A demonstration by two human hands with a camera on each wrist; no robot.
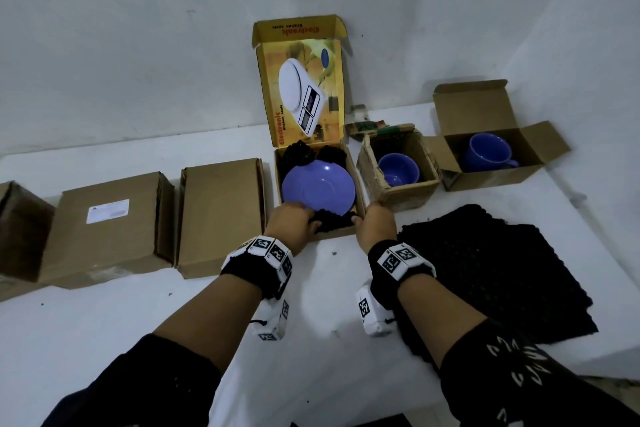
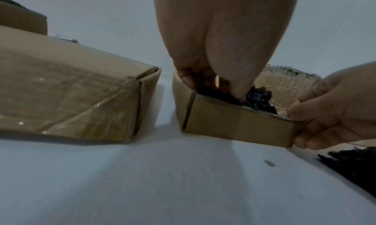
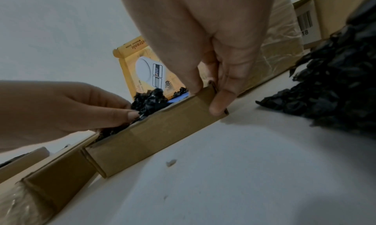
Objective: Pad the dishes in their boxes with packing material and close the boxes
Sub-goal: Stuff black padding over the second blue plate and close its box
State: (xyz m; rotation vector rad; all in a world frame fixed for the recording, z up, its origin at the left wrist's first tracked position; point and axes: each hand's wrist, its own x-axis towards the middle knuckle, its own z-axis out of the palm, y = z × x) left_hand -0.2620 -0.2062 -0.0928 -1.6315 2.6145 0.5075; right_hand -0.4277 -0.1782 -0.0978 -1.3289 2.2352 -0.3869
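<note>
My left hand point(image 1: 294, 224) is at the near left corner of the kitchen-scale box point(image 1: 341, 236), centre of the head view, fingers curled down into the black packing material point(image 1: 332, 222); I'm stuffing it between the near wall and the purple saucer point(image 1: 318, 189), likely so the dish can't slide. My right hand point(image 1: 375, 220) pinches the near right corner of that box, thumb inside and fingers outside, seemingly to steady it against the pushing. The printed lid point(image 1: 303, 94) stands upright against the wall point(image 1: 138, 28), so closing is not yet done.

Right of centre, two open boxes each hold a purple cup point(image 1: 398, 168) and mug point(image 1: 490, 151); I see no padding in them. The spare black packing sheet point(image 1: 498, 270) lies at lower right, within reach. Closed cartons point(image 1: 221, 215) sit at left.

Hidden: my left fingertips are buried in the material; the saucer's near rim is covered; whether padding lies under the saucer, I cannot tell.
</note>
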